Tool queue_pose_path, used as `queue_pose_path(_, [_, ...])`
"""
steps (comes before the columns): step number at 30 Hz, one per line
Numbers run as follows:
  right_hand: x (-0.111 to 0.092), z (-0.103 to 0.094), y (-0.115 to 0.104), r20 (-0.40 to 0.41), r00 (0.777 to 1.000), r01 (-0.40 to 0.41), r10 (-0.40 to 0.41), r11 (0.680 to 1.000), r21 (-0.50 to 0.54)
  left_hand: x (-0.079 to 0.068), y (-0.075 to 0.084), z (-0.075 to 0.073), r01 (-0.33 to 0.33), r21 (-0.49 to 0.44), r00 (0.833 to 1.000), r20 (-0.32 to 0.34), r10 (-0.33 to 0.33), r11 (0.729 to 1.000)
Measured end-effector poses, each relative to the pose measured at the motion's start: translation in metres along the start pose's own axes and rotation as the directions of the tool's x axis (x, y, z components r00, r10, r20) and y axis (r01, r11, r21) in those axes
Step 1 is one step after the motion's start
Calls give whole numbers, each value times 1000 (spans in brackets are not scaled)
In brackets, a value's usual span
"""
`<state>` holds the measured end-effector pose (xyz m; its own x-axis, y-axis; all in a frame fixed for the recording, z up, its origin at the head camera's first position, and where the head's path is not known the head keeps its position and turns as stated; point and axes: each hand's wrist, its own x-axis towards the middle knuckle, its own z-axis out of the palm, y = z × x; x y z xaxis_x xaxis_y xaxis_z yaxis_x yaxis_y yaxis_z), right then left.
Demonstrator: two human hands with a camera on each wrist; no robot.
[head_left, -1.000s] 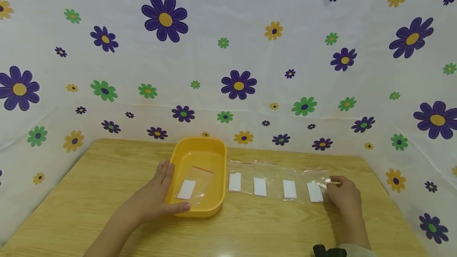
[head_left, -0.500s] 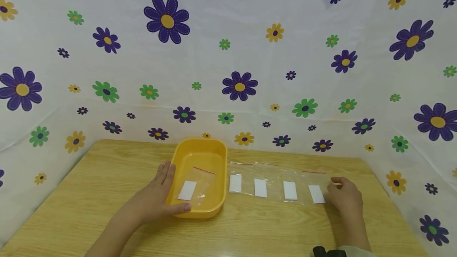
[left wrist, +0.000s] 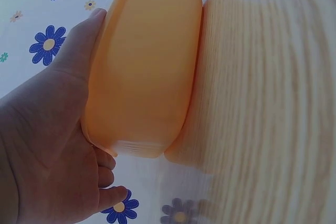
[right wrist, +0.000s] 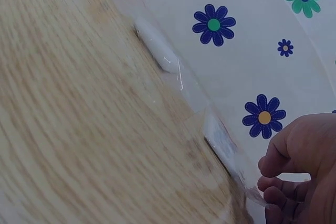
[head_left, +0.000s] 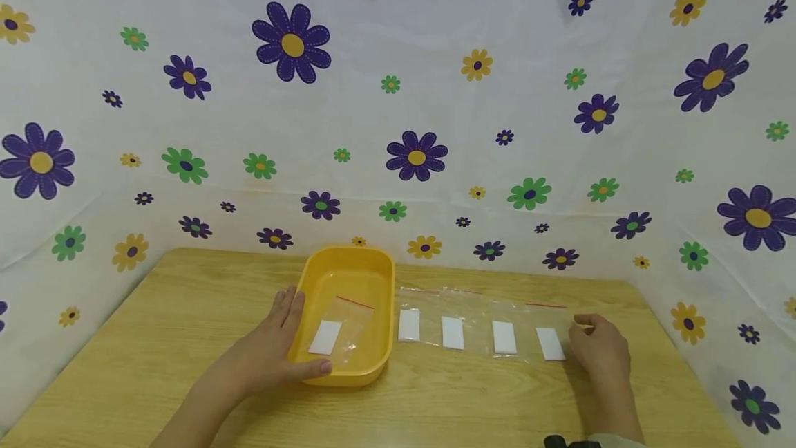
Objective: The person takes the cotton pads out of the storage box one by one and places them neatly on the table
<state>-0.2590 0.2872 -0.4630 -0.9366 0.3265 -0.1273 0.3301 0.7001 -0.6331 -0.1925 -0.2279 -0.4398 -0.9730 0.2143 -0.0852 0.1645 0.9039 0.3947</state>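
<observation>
My left hand (head_left: 267,348) rests along the left side of a yellow plastic basin (head_left: 388,337), its thumb on the near rim. Inside the basin lies a clear zip bag (head_left: 357,320) with a white card (head_left: 325,337). To the right, several similar bags lie in a row, each with a white card (head_left: 408,325). My right hand (head_left: 602,351), fingers bent, is at the right edge of the last bag (head_left: 546,316). In the right wrist view the edge of the bag (right wrist: 223,142) reaches the fingertips (right wrist: 268,184); whether they pinch it is unclear.
A wooden table (head_left: 435,406) carries everything. A white cloth (head_left: 348,109) with printed flowers hangs behind and at both sides. A dark object (head_left: 562,442) shows at the right wrist by the front edge.
The last bag, raised and crinkled at its right edge near the right hand a second ago, now lies flatter. Both hands have hardly moved; the whole view has shifted slightly.
</observation>
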Motion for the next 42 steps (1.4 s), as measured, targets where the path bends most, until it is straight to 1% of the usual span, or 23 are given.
queue_pose_path(4, [-1,1,-1,-8,1000,6,-6,1000,-11,-1,0,-1,-10,1,1000,-7,10,1000])
queue_pose_path(9, [-3,2,-5,-13,998,55,-55,998,-24,-1,0,-1,-11,3,1000,-11,11,1000])
queue_pose_path(17, [-10,6,-18,-31,990,137,-137,991,-4,-3,-2,2,-27,8,999,-30,28,1000])
queue_pose_path(20, [-12,9,-25,-39,983,178,-177,984,27,-3,-3,3,-31,10,999,-34,32,999])
queue_pose_path(26, [-15,18,-45,-36,973,232,-229,962,142,-2,-4,3,-32,13,999,-37,33,999])
queue_pose_path(30, [-20,23,-59,2,968,246,-251,949,198,-3,-3,2,-41,19,998,-54,42,999])
queue_pose_path(34, [-27,25,-70,23,964,252,-265,937,242,-3,-2,1,-42,9,998,-52,43,999])
queue_pose_path(36, [-30,27,-75,29,960,260,-279,923,284,-3,-2,1,-39,2,998,-46,39,999])
queue_pose_path(38, [-33,30,-79,44,955,259,-293,898,355,-2,-1,1,-31,-1,999,-38,31,1000])
queue_pose_path(40, [-38,34,-86,82,949,239,-303,866,439,-2,-1,1,-27,1,999,-31,27,1000])
queue_pose_path(42, [-43,40,-95,126,939,208,-319,821,532,-3,-2,0,-25,5,999,-28,25,1000])
